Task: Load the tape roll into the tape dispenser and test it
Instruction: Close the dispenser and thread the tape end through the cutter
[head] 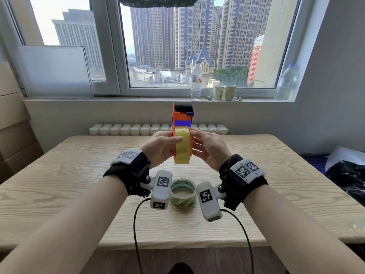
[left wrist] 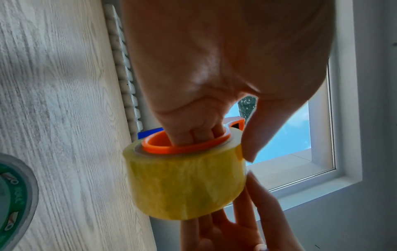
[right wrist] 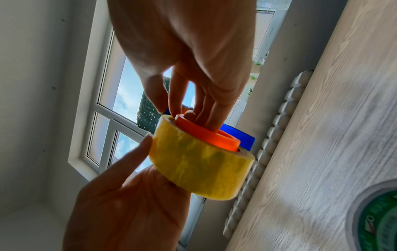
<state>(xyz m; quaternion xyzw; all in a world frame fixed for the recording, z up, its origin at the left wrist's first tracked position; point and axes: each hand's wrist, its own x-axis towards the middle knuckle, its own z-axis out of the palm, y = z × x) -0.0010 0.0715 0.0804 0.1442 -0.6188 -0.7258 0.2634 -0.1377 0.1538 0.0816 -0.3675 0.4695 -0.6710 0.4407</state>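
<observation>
I hold an orange and blue tape dispenser [head: 180,116] upright above the table, with a yellowish clear tape roll [head: 182,147] sitting on its orange hub [left wrist: 184,149]. My left hand [head: 169,141] grips it from the left. Its fingers curl into the hub and its thumb [left wrist: 249,149] lies on the roll's edge [left wrist: 184,183]. My right hand [head: 199,139] holds the right side. Its thumb and forefinger pinch the roll's rim [right wrist: 199,169], and the other fingers reach into the hub [right wrist: 206,134].
A second roll with a green printed core [head: 183,192] lies flat on the wooden table [head: 79,155] below my wrists. A white ribbed strip [head: 138,129] lines the table's far edge. A water bottle [head: 196,82] and two paper cups [head: 224,92] stand on the sill.
</observation>
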